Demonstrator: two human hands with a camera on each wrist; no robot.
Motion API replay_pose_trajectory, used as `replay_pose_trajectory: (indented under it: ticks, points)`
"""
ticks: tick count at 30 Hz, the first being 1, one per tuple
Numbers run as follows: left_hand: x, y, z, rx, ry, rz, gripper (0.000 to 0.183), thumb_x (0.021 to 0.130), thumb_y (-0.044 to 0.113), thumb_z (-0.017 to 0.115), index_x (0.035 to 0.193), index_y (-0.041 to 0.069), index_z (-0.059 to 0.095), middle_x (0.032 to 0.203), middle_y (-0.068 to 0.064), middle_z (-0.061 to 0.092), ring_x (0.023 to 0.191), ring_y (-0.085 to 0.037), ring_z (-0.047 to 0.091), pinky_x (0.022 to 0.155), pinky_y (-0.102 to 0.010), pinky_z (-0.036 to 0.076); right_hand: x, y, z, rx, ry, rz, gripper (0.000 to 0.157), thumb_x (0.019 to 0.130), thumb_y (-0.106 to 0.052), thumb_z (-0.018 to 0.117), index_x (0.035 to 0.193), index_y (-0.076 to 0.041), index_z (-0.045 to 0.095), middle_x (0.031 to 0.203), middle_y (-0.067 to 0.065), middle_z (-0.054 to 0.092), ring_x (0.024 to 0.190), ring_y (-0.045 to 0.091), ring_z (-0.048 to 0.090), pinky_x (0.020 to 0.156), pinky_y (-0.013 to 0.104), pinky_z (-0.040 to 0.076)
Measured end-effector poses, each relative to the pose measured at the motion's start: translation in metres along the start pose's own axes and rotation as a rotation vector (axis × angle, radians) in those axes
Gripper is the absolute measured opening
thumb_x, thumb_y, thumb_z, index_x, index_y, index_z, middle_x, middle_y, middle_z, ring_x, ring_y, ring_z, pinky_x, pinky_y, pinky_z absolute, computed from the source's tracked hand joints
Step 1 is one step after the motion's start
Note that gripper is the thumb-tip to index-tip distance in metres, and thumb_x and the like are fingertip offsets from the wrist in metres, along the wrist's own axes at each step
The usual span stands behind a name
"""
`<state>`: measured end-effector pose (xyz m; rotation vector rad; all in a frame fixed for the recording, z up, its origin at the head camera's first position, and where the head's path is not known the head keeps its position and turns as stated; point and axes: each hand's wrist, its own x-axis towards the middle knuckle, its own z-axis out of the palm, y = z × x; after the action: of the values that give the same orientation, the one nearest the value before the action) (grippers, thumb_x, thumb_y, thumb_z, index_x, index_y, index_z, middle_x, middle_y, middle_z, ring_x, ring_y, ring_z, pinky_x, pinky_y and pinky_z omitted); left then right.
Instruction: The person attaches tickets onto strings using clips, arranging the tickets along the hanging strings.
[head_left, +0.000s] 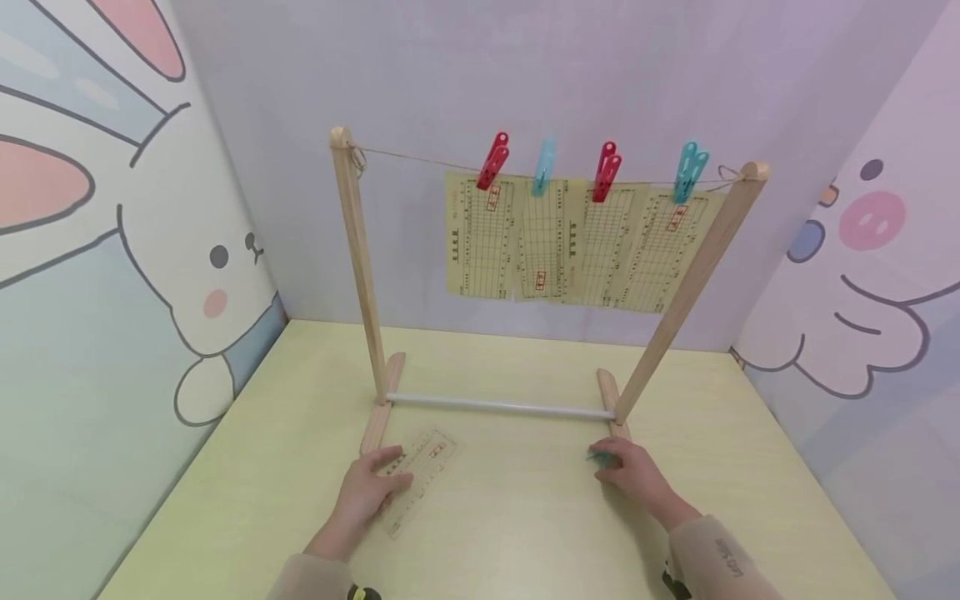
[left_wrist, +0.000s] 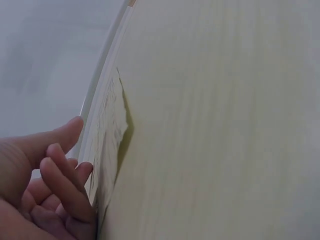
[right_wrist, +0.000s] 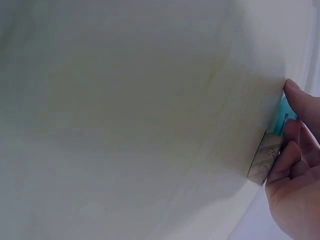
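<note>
A printed paper slip (head_left: 431,467) lies slanted on the table, one edge lifted slightly in the left wrist view. My left hand (head_left: 365,490) rests at the slip's left side, fingers touching the paper (left_wrist: 111,130) and thumb apart from them. Over by the foot of the right post, my right hand (head_left: 636,479) holds a teal clothespin (head_left: 602,458) between thumb and fingers, close to the tabletop. The same teal clothespin (right_wrist: 285,114) is partly hidden by the fingers in the right wrist view, just beside the end of a wooden foot (right_wrist: 265,159).
A wooden frame with a left post (head_left: 360,275), right post (head_left: 690,292) and white crossbar (head_left: 495,406) stands on the table (head_left: 510,517). From its string (head_left: 420,157) hang several printed slips (head_left: 483,242), held by red clothespins (head_left: 492,162) and blue ones (head_left: 543,167). Cartoon-printed walls surround it.
</note>
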<state>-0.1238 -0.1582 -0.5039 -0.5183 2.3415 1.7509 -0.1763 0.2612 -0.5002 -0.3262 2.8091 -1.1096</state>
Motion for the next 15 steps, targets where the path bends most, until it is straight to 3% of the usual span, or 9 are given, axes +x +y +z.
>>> replay_pose_trajectory:
  ticks: [3, 5, 8, 12, 15]
  points:
    - [0.0, 0.0, -0.001, 0.07, 0.017, 0.012, 0.059, 0.079, 0.009, 0.077, 0.134, 0.004, 0.057, 0.141, -0.025, 0.052, 0.065, -0.013, 0.056, 0.056, -0.022, 0.05, 0.002, -0.001, 0.001, -0.027, 0.029, -0.022, 0.036, 0.082, -0.004, 0.077, 0.117, -0.001, 0.07, 0.116, 0.013, 0.068, 0.105, 0.027, 0.062, 0.087, 0.031, 0.05]
    - [0.001, 0.0, -0.002, 0.135, 0.032, 0.023, 0.058, 0.077, 0.01, 0.079, 0.132, 0.004, 0.059, 0.141, -0.024, 0.053, 0.087, -0.023, 0.063, 0.073, -0.031, 0.055, 0.002, -0.002, 0.0, -0.031, 0.067, -0.023, 0.037, 0.085, -0.009, 0.076, 0.12, -0.001, 0.069, 0.117, 0.012, 0.067, 0.101, 0.022, 0.061, 0.085, 0.029, 0.05]
    - [0.001, 0.001, -0.002, 0.219, 0.049, 0.042, 0.058, 0.075, 0.012, 0.08, 0.129, 0.006, 0.06, 0.139, -0.022, 0.055, 0.117, -0.037, 0.057, 0.096, -0.048, 0.05, 0.004, -0.008, -0.003, 0.052, 0.124, 0.05, 0.04, 0.089, -0.015, 0.074, 0.125, -0.001, 0.065, 0.116, 0.013, 0.065, 0.081, 0.014, 0.059, 0.07, 0.026, 0.051]
    - [0.002, 0.003, -0.003, 0.256, 0.057, 0.053, 0.056, 0.075, 0.013, 0.081, 0.127, 0.006, 0.061, 0.137, -0.021, 0.058, 0.126, -0.043, 0.051, 0.102, -0.058, 0.043, 0.006, -0.014, -0.01, 0.197, 0.164, 0.199, 0.045, 0.092, -0.022, 0.07, 0.132, -0.003, 0.06, 0.102, 0.013, 0.058, 0.063, 0.009, 0.046, 0.053, 0.023, 0.044]
    - [0.001, 0.004, -0.003, 0.27, 0.065, 0.056, 0.054, 0.075, 0.013, 0.081, 0.125, 0.007, 0.062, 0.135, -0.02, 0.06, 0.124, -0.042, 0.053, 0.101, -0.058, 0.044, 0.007, -0.017, -0.012, 0.238, 0.178, 0.26, 0.048, 0.093, -0.026, 0.07, 0.134, -0.004, 0.058, 0.096, 0.01, 0.055, 0.066, 0.009, 0.045, 0.055, 0.022, 0.042]
